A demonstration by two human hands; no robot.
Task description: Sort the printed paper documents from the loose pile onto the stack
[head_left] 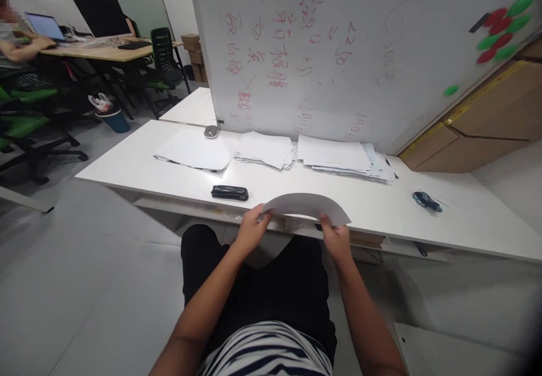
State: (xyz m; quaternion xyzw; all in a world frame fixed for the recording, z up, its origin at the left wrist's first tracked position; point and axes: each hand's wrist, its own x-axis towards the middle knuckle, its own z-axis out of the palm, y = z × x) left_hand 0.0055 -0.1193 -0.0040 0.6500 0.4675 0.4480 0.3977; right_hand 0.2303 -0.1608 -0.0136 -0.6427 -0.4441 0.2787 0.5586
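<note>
Both my hands hold one white sheet of paper (307,205) above the near edge of the white table (135,167). My left hand (253,228) pinches its left corner. My right hand (334,237) grips its near right edge. The sheet bows upward between them. A black stapler (230,193) lies on the table just left of my left hand. Three stacks of white paper (265,150) lie further back along the whiteboard.
A large whiteboard (359,54) with red writing stands behind the stacks. A dark blue clip-like object (427,201) lies at the right of the table. A grey mouse (210,131) rests near the board's foot. At far left a person (17,43) sits at a desk with a laptop.
</note>
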